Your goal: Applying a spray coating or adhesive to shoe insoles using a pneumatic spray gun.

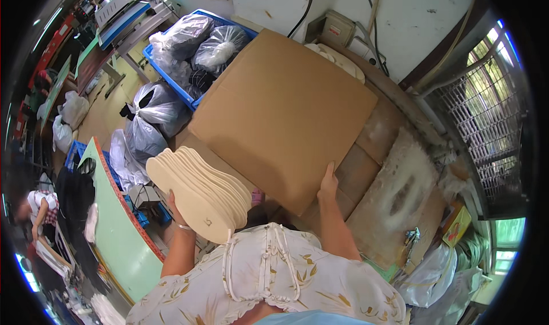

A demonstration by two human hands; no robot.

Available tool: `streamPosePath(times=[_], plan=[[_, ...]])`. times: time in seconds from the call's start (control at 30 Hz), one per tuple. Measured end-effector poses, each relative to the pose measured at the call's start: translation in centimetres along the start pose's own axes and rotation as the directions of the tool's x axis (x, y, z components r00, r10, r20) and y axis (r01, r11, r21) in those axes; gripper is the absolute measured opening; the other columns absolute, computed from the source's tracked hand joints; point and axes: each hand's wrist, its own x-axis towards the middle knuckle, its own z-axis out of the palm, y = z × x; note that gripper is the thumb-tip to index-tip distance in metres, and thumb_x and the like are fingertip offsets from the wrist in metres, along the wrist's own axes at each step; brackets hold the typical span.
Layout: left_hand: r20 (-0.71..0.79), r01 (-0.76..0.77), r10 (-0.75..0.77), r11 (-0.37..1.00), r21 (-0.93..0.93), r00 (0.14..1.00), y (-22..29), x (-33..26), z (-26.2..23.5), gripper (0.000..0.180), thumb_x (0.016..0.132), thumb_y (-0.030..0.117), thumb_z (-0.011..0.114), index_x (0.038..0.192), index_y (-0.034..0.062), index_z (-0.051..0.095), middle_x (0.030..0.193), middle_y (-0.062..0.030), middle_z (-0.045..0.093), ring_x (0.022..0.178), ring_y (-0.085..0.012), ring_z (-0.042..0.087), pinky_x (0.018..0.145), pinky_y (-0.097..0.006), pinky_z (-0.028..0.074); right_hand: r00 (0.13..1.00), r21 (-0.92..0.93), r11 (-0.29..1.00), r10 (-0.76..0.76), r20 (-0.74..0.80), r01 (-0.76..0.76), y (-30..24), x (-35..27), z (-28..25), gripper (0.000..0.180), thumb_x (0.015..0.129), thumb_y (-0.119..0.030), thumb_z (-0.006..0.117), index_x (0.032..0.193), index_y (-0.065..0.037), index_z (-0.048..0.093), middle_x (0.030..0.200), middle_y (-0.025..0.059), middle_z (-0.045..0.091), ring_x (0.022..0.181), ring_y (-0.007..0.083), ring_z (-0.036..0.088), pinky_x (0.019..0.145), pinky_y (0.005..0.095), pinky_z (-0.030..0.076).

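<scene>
A stack of cream shoe insoles (200,190) rests against my left hand (175,208), tilted in front of my body. My thumb side shows at the stack's left edge, and the other fingers are hidden beneath it. The nearest insole carries a small dark mark. A large flat brown cardboard sheet (286,113) spreads out ahead of me. Its near right edge is in the grip of my right hand (327,183), with the thumb along the edge and the fingers behind. Past the sheet's far edge, more pale insole-shaped pieces (343,66) are partly covered.
Beyond the cardboard on the left stands a blue crate (197,102) full of plastic bags, with grey bags (151,122) beside it. A green tabletop (117,228) lies to my left. A worn board (394,193) leans on the right. At far left a person (43,210) works.
</scene>
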Motion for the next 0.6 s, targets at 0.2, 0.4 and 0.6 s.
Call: streamPosePath(times=[0.2,0.4,0.6], plan=[[0.117,0.05,-0.051,0.999,0.012,0.992,3.2,7.3,0.8,0.068,0.086,0.053,0.045,0.133,0.0041,0.043,0.124,-0.0159,0.055,0.108,-0.0314,0.058,0.089,-0.043,0.051,0.985,-0.054,0.997,0.05,-0.164,-0.059,3.1,0.6,4.9,0.074,0.091,-0.05,0.053,0.127,0.014,0.046,0.127,0.0199,0.052,0.11,0.0274,0.056,0.093,0.0356,0.044],[0.2,0.184,-0.201,0.978,0.1,0.959,1.0,12.3,4.6,0.065,0.087,0.051,0.042,0.135,0.0062,0.041,0.125,-0.0138,0.054,0.11,-0.0308,0.057,0.091,-0.044,0.049,0.938,-0.181,0.983,-0.074,-0.339,0.012,2.6,1.9,6.9,0.059,0.094,-0.039,0.054,0.122,0.013,0.05,0.119,0.0198,0.058,0.107,0.0284,0.057,0.09,0.0356,0.045],[0.241,0.43,-0.485,0.868,0.247,0.84,-4.0,16.3,8.5,0.065,0.087,0.052,0.043,0.133,0.007,0.042,0.123,-0.0123,0.055,0.107,-0.0306,0.057,0.089,-0.044,0.049,0.968,-0.134,0.991,-0.025,-0.248,-0.009,0.3,0.8,5.1,0.051,0.092,-0.035,0.056,0.118,0.009,0.055,0.114,0.0196,0.06,0.103,0.0262,0.058,0.086,0.0368,0.046]])
